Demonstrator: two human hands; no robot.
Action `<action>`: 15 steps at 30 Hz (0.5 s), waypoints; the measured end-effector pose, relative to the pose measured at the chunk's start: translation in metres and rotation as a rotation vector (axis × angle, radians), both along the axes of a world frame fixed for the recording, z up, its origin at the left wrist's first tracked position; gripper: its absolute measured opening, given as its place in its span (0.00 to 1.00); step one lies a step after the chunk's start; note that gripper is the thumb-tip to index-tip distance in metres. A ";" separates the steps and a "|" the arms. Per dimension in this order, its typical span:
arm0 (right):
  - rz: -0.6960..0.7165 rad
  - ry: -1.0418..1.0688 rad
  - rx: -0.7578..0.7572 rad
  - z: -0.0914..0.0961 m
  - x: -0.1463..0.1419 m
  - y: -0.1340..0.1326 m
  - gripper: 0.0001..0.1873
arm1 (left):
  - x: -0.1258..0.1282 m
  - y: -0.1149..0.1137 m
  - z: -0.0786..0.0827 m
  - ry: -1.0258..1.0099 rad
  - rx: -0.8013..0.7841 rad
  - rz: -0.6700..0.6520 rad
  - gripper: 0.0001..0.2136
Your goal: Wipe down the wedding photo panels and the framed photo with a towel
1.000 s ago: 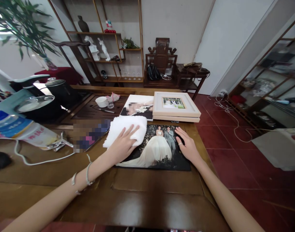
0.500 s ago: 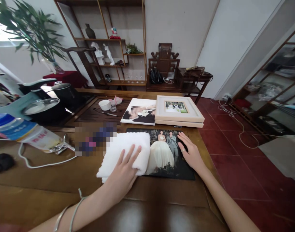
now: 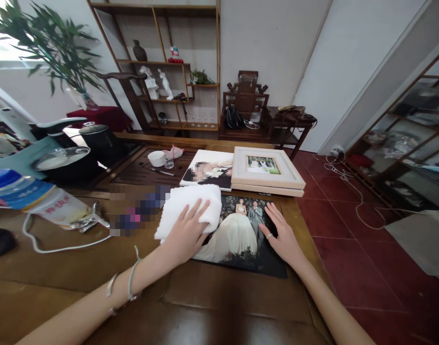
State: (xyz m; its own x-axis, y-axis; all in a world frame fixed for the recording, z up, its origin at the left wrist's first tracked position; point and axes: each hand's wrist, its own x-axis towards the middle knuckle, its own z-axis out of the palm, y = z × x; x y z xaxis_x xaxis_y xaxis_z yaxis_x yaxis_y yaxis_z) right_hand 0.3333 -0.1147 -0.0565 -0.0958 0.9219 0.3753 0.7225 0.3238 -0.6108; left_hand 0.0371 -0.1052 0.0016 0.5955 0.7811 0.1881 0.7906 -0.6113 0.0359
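My head camera looked forward and down at a brown table [image 3: 190, 282], where a dark print [image 3: 237, 235] lay flat in front of me. It showed 2 people, in a long pale gown and a grey suit.

My 2 hands were apart. My left hand [image 3: 185, 235] lay palm down on a folded white cloth [image 3: 175, 211], fingers spread over the top, with no grip on it that I could see. The cloth covered the print's left part and reached past that edge onto the wood. The spread fingers probably served to press the cloth evenly, and its folds to pad the surface.

My right hand [image 3: 282, 235], with 1 ring, rested over the print's right edge, fingers fairly straight and nothing clasped in them. I judged that it steadied the print against sliding, and that its place at the margin left most of the surface uncovered.

Beyond the print sat 2 pale frames [image 3: 267, 165], stacked, which likely saved space. A photo panel [image 3: 208, 167] lay just left of them. A white bowl [image 3: 156, 158] stood farther left on a dark tray [image 3: 133, 170]. Nearer me on the left were a packet [image 3: 50, 203] and a white cable [image 3: 61, 249], both well apart from my right hand.
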 end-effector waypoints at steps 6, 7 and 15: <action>0.014 -0.002 -0.017 -0.002 0.002 0.000 0.30 | -0.009 0.034 -0.003 -0.013 0.043 -0.033 0.12; 0.014 -0.007 -0.023 -0.002 0.003 0.000 0.30 | -0.010 0.035 -0.003 -0.010 0.042 -0.038 0.12; 0.040 -0.025 -0.055 -0.001 0.006 0.003 0.31 | -0.006 0.002 -0.009 -0.004 0.041 -0.046 0.07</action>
